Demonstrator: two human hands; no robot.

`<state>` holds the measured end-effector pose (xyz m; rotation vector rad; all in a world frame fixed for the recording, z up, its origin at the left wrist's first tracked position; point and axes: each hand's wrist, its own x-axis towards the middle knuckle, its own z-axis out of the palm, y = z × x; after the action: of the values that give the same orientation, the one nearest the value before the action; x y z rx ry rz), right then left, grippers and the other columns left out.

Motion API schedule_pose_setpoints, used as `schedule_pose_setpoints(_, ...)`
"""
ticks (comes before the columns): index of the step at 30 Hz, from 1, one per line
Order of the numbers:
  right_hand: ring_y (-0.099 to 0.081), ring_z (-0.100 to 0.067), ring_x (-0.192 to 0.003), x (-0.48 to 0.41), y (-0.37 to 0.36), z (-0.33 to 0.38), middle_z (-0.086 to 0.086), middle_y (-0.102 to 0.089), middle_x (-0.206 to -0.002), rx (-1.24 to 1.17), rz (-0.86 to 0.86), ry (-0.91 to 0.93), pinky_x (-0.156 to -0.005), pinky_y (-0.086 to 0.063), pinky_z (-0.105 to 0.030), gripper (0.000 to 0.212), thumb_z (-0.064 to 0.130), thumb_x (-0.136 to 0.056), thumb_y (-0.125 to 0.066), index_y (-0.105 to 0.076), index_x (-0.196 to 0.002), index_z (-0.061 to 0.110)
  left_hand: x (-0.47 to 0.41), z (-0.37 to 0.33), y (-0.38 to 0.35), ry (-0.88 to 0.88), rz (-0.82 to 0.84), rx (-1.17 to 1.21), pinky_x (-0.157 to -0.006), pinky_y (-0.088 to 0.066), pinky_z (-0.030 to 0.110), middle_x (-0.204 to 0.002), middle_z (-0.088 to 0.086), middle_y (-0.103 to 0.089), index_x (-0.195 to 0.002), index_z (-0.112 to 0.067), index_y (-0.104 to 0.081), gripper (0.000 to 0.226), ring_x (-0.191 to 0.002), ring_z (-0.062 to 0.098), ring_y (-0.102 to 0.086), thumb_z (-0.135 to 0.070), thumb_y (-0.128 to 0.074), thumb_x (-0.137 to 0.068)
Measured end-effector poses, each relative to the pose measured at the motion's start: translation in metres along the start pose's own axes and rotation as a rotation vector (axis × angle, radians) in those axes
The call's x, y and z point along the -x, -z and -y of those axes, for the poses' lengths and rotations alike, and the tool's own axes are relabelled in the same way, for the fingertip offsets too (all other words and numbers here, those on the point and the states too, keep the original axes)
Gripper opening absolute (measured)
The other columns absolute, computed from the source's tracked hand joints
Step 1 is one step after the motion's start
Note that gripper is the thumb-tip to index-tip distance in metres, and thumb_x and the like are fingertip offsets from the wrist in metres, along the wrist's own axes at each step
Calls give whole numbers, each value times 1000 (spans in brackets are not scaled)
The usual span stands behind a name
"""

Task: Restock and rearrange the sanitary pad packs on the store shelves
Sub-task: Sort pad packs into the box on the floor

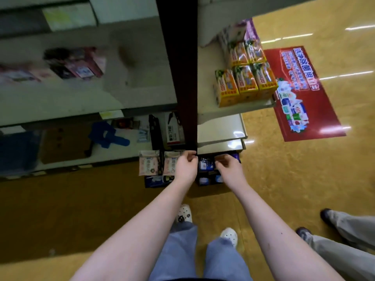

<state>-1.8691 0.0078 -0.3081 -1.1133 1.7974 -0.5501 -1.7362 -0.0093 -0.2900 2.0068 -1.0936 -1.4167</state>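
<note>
Two pink sanitary pad packs [149, 163] stand side by side at the foot of the shelving, on top of dark blue packs [155, 181]. My left hand [186, 167] reaches down over the right pink pack [170, 162], its curled fingers pinching that pack's upper right corner beside the dark upright post [178, 78]. To the right lies a cluster of dark blue pad packs [206, 165]. My right hand [228, 165] is on it, fingers curled round the top blue pack. How the packs rest on the floor is hidden by my hands.
Orange-yellow boxes [245, 84] fill the end shelf [221, 110] on the right. A red floor sticker [300, 92] lies beyond it. Another person's legs [345, 236] stand at the lower right. The left shelves hold blurred pink packs [79, 63] and a blue item [107, 134].
</note>
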Motion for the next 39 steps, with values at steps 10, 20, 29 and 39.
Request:
schedule_pose_setpoints(10,-58,-14,-103,52,-6,64,2,-63,-103,-32,32,122,-86,-41,-21,16,12,-95,-53,-65,-105,18,53,-21,60,-87,-125,229,-87,-44,26,-112,1,-59,-119,-15,-57,23,-101,13,-54,-16,-47,-99)
schedule_pose_setpoints(20,-57,-11,-87,103,-50,102,3,-64,-102,-8,211,287,-69,-44,-23,17,18,-97,-51,-66,-105,19,123,16,114,-93,-359,305,-87,-49,28,-111,0,-61,-113,-17,-59,18,-105,14,-58,-18,-49,-99)
schedule_pose_setpoints(29,-63,-32,-96,153,-96,162,10,-61,-89,19,330,389,-71,-53,-31,19,19,-99,-50,-64,-111,16,154,34,192,-112,-497,377,-75,-40,16,-110,-4,-59,-117,-16,-59,21,-96,4,-53,-19,-48,-100)
schedule_pose_setpoints(39,-57,-10,-98,215,-244,240,3,-63,-106,18,381,540,-72,-42,-16,15,18,-98,-52,-64,-105,20,180,94,351,-157,-610,466,-85,-41,23,-115,-4,-55,-122,-17,-57,25,-107,10,-51,-18,-47,-100)
